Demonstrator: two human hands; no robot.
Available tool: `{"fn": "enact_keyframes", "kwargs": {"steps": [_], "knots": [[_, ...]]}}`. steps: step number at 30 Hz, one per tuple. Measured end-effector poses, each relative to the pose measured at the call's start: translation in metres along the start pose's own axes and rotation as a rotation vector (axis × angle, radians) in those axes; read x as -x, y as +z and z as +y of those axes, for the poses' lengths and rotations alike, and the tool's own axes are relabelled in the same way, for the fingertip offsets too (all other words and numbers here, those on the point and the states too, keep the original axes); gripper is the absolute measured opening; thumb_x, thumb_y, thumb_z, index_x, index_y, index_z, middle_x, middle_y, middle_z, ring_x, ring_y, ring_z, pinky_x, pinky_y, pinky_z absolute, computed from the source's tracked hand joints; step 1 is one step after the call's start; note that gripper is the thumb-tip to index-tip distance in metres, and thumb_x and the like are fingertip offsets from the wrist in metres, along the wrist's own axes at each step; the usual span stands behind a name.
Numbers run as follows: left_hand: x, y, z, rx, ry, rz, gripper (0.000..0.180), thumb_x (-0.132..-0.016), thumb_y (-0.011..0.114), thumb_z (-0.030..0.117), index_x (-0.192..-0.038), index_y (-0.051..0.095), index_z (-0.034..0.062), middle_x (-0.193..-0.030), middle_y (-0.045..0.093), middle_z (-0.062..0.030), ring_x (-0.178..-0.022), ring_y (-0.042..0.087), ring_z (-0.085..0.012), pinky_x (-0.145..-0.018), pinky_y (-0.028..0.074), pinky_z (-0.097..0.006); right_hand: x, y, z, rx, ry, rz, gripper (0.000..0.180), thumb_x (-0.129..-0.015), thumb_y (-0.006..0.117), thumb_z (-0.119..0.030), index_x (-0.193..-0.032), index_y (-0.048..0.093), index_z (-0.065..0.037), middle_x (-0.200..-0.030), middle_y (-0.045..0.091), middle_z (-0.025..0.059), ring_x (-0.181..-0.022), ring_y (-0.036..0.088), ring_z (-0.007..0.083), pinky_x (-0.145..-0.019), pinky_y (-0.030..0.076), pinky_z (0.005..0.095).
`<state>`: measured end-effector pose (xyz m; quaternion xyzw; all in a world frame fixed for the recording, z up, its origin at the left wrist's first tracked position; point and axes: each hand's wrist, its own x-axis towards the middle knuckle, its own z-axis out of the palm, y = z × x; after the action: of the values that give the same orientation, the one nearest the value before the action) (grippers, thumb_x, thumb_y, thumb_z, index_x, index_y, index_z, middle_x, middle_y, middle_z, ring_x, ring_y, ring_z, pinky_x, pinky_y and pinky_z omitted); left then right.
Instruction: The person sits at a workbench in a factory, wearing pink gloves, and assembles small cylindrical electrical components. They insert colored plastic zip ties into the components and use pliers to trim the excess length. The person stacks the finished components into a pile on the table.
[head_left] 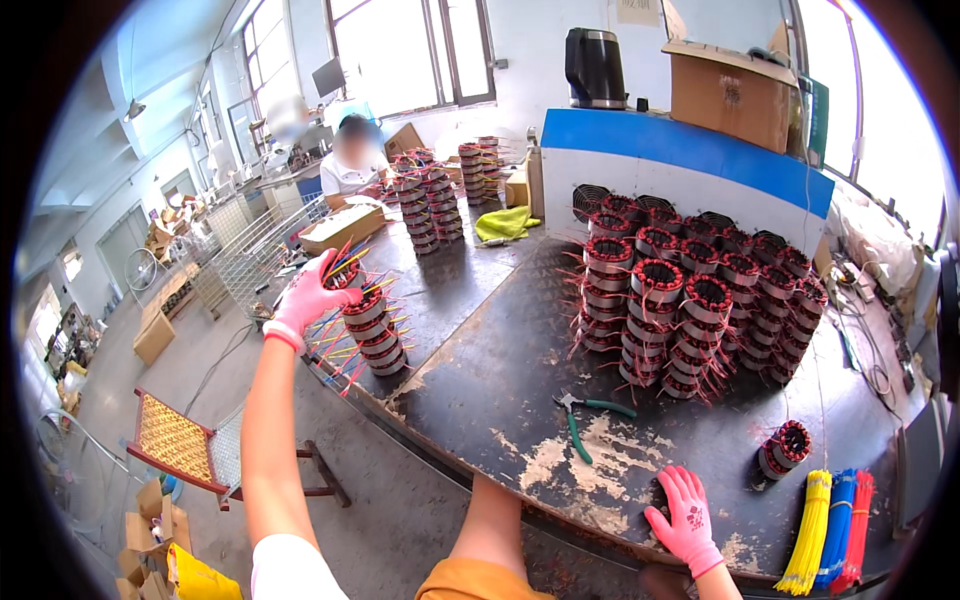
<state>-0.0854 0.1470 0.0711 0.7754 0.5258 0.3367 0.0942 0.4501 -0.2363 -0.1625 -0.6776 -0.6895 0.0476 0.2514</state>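
Observation:
My left hand (308, 298), in a pink glove, is closed round a wound motor stator (346, 273) with coloured wire leads. It is at the table's left edge, beside a short stack of stators (376, 338) with yellow, red and blue leads sticking out. My right hand (688, 522), also pink-gloved, lies flat and empty on the table's near edge, fingers stretched out. Green-handled cutting pliers (576, 436) rest in front of it, jaws pointing away. To its right stands a single stator (784, 450), near yellow (808, 525), blue (838, 522) and red (859, 525) wire bundles.
Many stacked stators (657, 295) fill the right back of the worn black table (480, 350), before a blue-and-white panel (690, 150). Farther left are more stacks (428, 205), a yellow-green cloth (507, 225) and a seated person (350, 170). A woven chair (175, 438) stands at lower left.

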Motion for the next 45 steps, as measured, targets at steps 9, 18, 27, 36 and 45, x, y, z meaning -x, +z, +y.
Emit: {"fn": "enact_keyframes", "kwargs": {"steps": [9, 18, 27, 36, 45], "knots": [[-0.029, 0.042, -0.026, 0.016, -0.037, -0.128, 0.104, -0.067, 0.089, 0.047, -0.150, 0.047, 0.0020, -0.148, 0.056, -0.0168, -0.137, 0.053, -0.0278, -0.114, 0.040, -0.036, 0.001, -0.004, -0.001, 0.019, 0.028, -0.012, 0.061, -0.086, 0.070, -0.036, -0.137, 0.056, -0.003, -0.148, 0.052, 0.0176, -0.142, 0.040, 0.0406, -0.121, 0.028, 0.0527], [-0.031, 0.037, -0.037, -0.145, -0.010, -0.102, 0.066, -0.097, 0.058, 0.054, -0.150, 0.051, 0.0136, -0.155, 0.045, -0.0175, -0.145, 0.042, -0.0326, -0.118, 0.035, -0.040, -0.002, -0.004, -0.007, 0.012, 0.014, 0.010, 0.058, -0.086, 0.071, -0.034, -0.134, 0.058, -0.004, -0.145, 0.054, 0.0201, -0.140, 0.043, 0.0403, -0.120, 0.030, 0.0522], [-0.016, 0.054, -0.020, -0.293, -0.031, -0.078, 0.093, -0.088, 0.057, 0.073, -0.155, 0.041, 0.0104, -0.159, 0.038, -0.0206, -0.144, 0.042, -0.0360, -0.118, 0.036, -0.041, -0.003, -0.004, -0.004, 0.072, 0.024, 0.041, 0.055, -0.087, 0.072, -0.032, -0.134, 0.059, -0.005, -0.146, 0.054, 0.0171, -0.140, 0.043, 0.0383, -0.119, 0.031, 0.0497], [0.002, 0.073, -0.021, -0.159, -0.052, 0.062, 0.092, -0.085, 0.070, 0.059, -0.154, 0.040, 0.0061, -0.150, 0.043, -0.0224, -0.138, 0.046, -0.0384, -0.115, 0.039, -0.043, 0.005, -0.002, 0.001, 0.076, 0.022, 0.062, 0.055, -0.087, 0.071, -0.032, -0.134, 0.059, -0.005, -0.145, 0.054, 0.0182, -0.139, 0.045, 0.0383, -0.119, 0.031, 0.0511], [-0.016, 0.059, -0.051, -0.056, -0.081, -0.009, 0.098, -0.084, 0.073, 0.062, -0.156, 0.036, 0.0071, -0.155, 0.038, -0.0205, -0.146, 0.037, -0.0363, -0.119, 0.033, -0.041, 0.001, 0.000, -0.002, 0.024, 0.034, 0.081, 0.054, -0.087, 0.071, -0.033, -0.132, 0.061, -0.005, -0.145, 0.055, 0.0174, -0.140, 0.044, 0.0379, -0.120, 0.030, 0.0508]]}}
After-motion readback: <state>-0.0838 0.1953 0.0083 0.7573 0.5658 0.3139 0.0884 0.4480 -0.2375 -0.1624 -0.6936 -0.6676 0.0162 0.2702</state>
